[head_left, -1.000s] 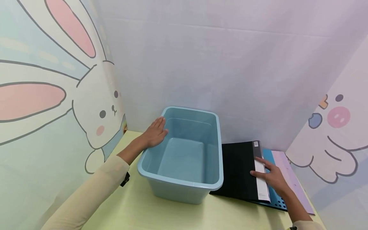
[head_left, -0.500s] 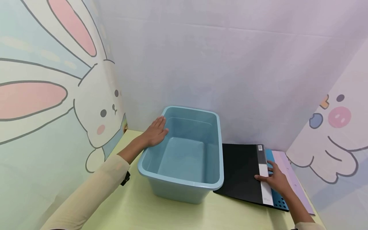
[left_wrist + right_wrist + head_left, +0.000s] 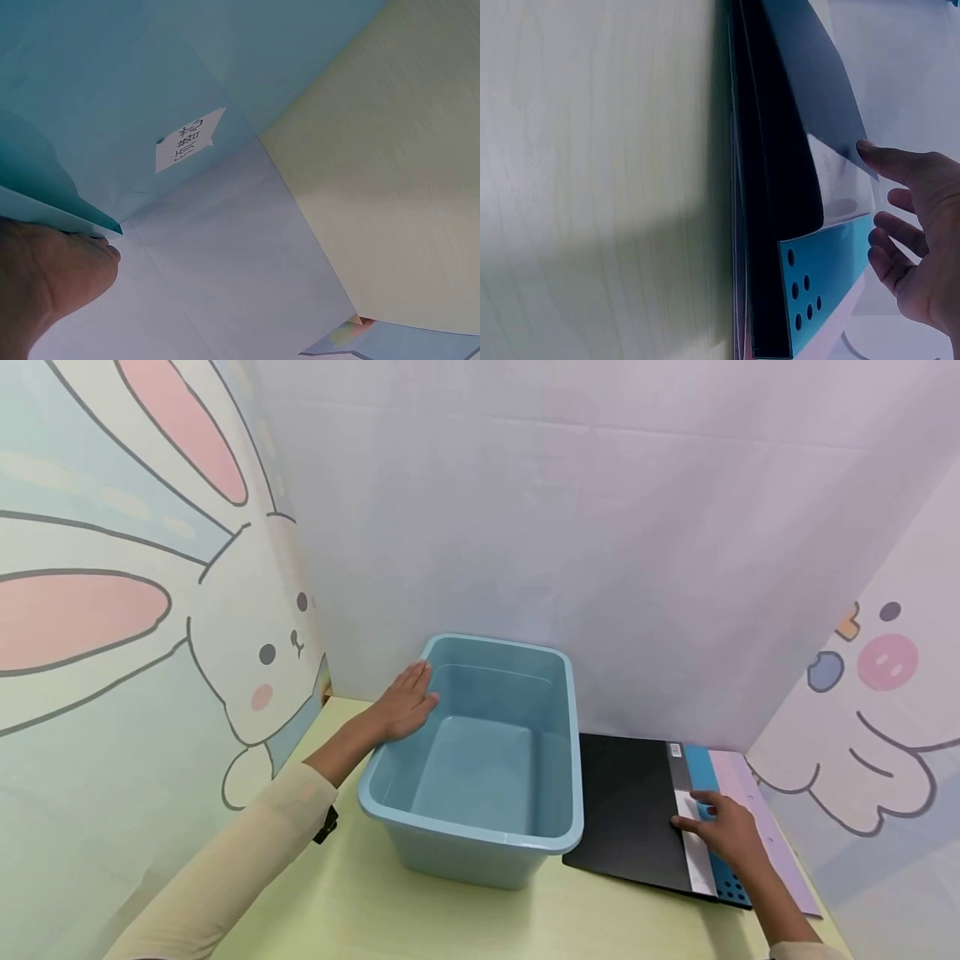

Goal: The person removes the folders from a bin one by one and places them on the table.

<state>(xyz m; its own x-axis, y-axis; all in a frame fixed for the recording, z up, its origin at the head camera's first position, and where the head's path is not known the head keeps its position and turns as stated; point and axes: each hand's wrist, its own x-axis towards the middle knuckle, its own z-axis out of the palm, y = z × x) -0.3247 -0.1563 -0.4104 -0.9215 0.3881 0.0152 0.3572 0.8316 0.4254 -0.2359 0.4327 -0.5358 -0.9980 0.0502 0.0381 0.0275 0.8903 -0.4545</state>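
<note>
Three folders: black folder (image 3: 630,810) on top, blue folder (image 3: 703,766) and pale folder (image 3: 738,777) beneath, stacked on the worktop (image 3: 480,918), right of the bin.
Bin (image 3: 480,760): empty; nothing moved in yet.
Left hand (image 3: 405,702): flat on the bin's rim, grip relaxed.
Right hand (image 3: 723,827): fingers lifting the black folder's edge, not clamped.

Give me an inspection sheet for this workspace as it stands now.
Surface: pale yellow-green wood-grain tabletop.
Job's things: light blue plastic bin, nothing inside it; black plastic folder lying flat atop a blue punched folder and a lilac sheet.
Clutter: nothing seen.
Grippers: left hand rests flat on the bin's rim; right hand touches the black folder's spine edge with its fingertips.
Cables: nothing seen.
Surroundings: lilac back wall, cartoon rabbit panels either side.
</note>
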